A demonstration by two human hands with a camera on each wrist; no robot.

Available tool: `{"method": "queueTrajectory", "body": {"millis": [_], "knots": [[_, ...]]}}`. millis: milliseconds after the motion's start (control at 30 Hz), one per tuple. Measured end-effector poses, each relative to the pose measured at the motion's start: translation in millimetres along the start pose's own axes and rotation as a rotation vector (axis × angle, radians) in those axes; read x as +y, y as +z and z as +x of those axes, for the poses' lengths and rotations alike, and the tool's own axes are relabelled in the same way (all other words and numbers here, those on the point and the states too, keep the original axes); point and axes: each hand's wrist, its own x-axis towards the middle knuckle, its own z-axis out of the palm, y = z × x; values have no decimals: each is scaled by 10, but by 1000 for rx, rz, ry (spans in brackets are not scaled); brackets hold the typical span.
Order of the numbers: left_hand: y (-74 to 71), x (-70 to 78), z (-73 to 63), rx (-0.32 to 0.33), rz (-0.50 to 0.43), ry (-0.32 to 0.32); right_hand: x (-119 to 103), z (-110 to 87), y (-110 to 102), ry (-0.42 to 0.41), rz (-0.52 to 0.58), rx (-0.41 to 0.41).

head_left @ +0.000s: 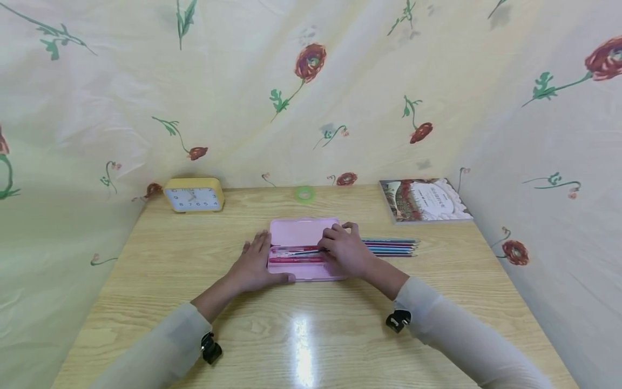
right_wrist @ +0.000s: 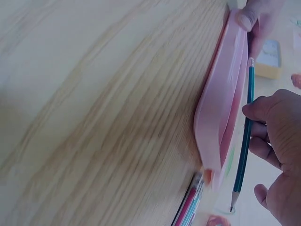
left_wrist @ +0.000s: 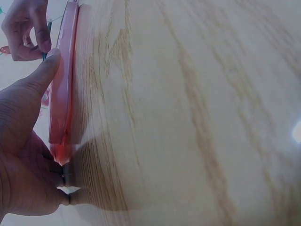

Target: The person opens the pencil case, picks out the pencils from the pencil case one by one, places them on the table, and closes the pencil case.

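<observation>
A pink pencil case point(head_left: 291, 232) lies with its lid folded back on the table, in the middle of the head view. Inside it are a red pen point(head_left: 293, 260) and other slim items. My left hand point(head_left: 255, 265) rests along the case's left end with straight fingers, its thumb against the front rim. Over the right part of the case, my right hand point(head_left: 344, 252) pinches a dark green pencil point(right_wrist: 242, 157). In the right wrist view that pencil is held above the rim, its white eraser end towards the left hand and its sharpened tip the other way.
Several pencils point(head_left: 391, 248) lie side by side just right of the case. Further back stand a yellow clock point(head_left: 194, 195) on the left, a green ring-shaped roll point(head_left: 304, 194) in the middle and a book point(head_left: 425, 200) on the right. Flower-patterned cloth surrounds the wooden table point(head_left: 262, 335).
</observation>
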Motion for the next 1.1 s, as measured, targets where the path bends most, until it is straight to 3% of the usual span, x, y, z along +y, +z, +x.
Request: {"method": "queueTrajectory", "body": {"millis": [333, 767, 1100], "knots": [[5, -2, -10, -4, -1, 1, 228, -245, -78, 90, -4, 35], [3, 2, -10, 4, 4, 0, 536, -647, -98, 167, 16, 148], [12, 2, -1, 8, -7, 4, 679, -959, -131, 260, 3, 126]]}}
